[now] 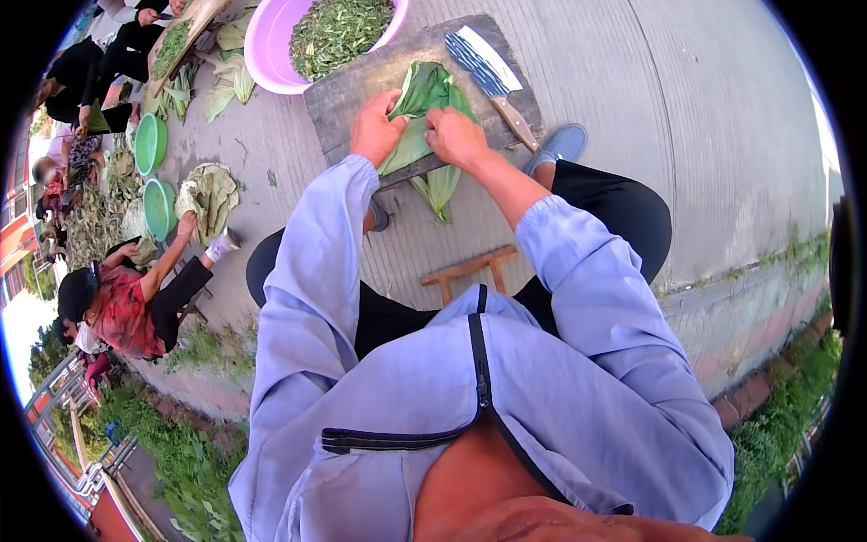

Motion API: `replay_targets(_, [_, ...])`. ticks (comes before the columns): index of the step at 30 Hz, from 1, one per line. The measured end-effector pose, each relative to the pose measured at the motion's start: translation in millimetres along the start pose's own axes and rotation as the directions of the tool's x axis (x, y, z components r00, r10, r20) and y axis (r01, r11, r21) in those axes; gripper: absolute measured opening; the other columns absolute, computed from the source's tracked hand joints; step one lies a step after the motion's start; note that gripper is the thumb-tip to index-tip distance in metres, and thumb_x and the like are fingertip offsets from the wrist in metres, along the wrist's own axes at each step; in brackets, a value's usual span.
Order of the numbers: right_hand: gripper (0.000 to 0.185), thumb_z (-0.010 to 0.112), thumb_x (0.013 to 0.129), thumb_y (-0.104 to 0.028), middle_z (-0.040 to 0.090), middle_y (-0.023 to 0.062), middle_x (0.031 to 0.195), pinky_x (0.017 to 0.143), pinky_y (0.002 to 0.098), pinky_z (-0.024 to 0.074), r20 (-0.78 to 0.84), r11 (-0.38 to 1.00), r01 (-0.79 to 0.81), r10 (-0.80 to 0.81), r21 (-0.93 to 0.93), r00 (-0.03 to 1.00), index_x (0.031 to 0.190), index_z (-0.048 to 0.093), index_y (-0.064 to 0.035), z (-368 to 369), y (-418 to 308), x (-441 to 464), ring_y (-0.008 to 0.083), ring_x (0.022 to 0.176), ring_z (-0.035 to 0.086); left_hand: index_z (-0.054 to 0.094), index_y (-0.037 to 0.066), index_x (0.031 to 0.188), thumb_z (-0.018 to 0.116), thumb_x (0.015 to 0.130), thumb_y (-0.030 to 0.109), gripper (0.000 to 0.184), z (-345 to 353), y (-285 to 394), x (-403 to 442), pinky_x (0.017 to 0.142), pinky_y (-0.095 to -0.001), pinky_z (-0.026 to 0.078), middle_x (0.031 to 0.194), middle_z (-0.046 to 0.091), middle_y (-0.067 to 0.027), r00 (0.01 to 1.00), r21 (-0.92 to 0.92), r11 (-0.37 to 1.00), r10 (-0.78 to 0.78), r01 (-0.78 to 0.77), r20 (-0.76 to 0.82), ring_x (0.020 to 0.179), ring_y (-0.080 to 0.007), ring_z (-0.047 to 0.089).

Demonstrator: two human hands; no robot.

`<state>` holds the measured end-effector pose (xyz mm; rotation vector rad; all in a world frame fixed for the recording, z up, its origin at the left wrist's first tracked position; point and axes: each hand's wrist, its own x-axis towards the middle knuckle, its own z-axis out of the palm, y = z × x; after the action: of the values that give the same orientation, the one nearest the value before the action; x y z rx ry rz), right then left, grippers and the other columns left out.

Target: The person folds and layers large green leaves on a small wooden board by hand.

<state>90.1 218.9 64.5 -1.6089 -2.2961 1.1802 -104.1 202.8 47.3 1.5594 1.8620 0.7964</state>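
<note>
Large green leaves (424, 83) lie partly overlapping on a dark wooden cutting board (339, 113). My left hand (376, 128) grips their left edge, the fingers bent over it. On the other side, my right hand (454, 135) has its fingers closed on the same leaves, near the middle. The pale stalk ends (439, 190) stick out past the board's near edge. A cleaver (488, 65) with a wooden handle rests on the board's right part, apart from both hands, its blade pointing away.
A pink basin (264, 50) of chopped leaves (336, 38) touches the board's far left. A wooden stool (470, 267) shows between my legs. To the left are green basins (159, 210), piled leaves (209, 194) and several seated people, one in a red patterned top (126, 312).
</note>
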Motion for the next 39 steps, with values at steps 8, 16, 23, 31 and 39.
replay_targets(8, [0.035,0.065,0.095,-0.03,0.063,0.0207,0.125,0.098,0.0531,0.0504,0.009,1.0,-0.012,0.012,0.003,1.0,0.125,0.063,-0.012,-0.8,-0.3,0.7,0.041,0.119,0.062,0.073,0.009,0.107,0.078,0.077,0.009,0.031,2.3,-10.2,3.4,0.085,-0.0423,0.053,0.1,0.067,-0.0117,0.999,0.052,0.999,-0.008,0.011,-0.043,0.098,-0.033,0.066])
replay_targets(16, [0.037,0.063,0.096,-0.031,0.065,0.0197,0.125,0.099,0.0528,0.0505,0.029,0.999,-0.019,0.019,0.028,0.999,0.129,0.062,-0.0144,-6.1,-2.6,-0.6,0.0402,0.12,0.063,0.07,0.005,0.1,0.075,0.076,0.001,0.025,4.2,0.9,-8.0,0.081,-0.039,0.052,0.099,0.065,-0.0103,0.977,0.069,0.978,0.202,-0.197,-0.067,0.093,-0.0287,0.065])
replay_targets(23, [0.035,0.057,0.098,-0.026,0.065,0.0196,0.125,0.097,0.053,0.0515,0.031,0.999,-0.033,0.033,0.01,0.999,0.13,0.063,-0.014,-6.0,-0.2,3.1,0.0411,0.119,0.064,0.069,0.008,0.097,0.072,0.075,0.002,0.024,7.3,28.5,-36.8,0.085,-0.0464,0.049,0.104,0.065,-0.0087,0.926,0.23,0.897,0.374,-0.377,0.058,0.099,-0.0349,0.06])
replay_targets(31, [0.037,0.053,0.092,-0.018,0.071,0.025,0.115,0.095,0.0519,0.0528,-0.027,0.992,-0.075,0.079,0.1,0.997,0.127,0.062,-0.007,4.2,13.1,15.8,0.0441,0.109,0.067,0.067,0.007,0.114,0.072,0.077,0.004,0.038,18.6,26.5,-58.9,0.095,-0.0486,0.048,0.117,0.063,-0.0136,0.927,0.316,0.872,0.34,-0.373,0.156,0.11,-0.0372,0.057])
replay_targets(39, [0.034,0.054,0.091,-0.016,0.072,0.0229,0.114,0.096,0.0502,0.0528,-0.063,0.968,-0.045,0.062,0.245,0.996,0.122,0.066,-0.0071,22.5,36.3,33.3,0.0432,0.111,0.067,0.056,0.002,0.134,0.074,0.084,0.001,0.053,42.4,-1.0,-56.0,0.103,-0.0397,0.047,0.125,0.064,-0.0162,0.997,-0.173,0.982,-0.075,0.079,0.032,0.119,-0.0279,0.06])
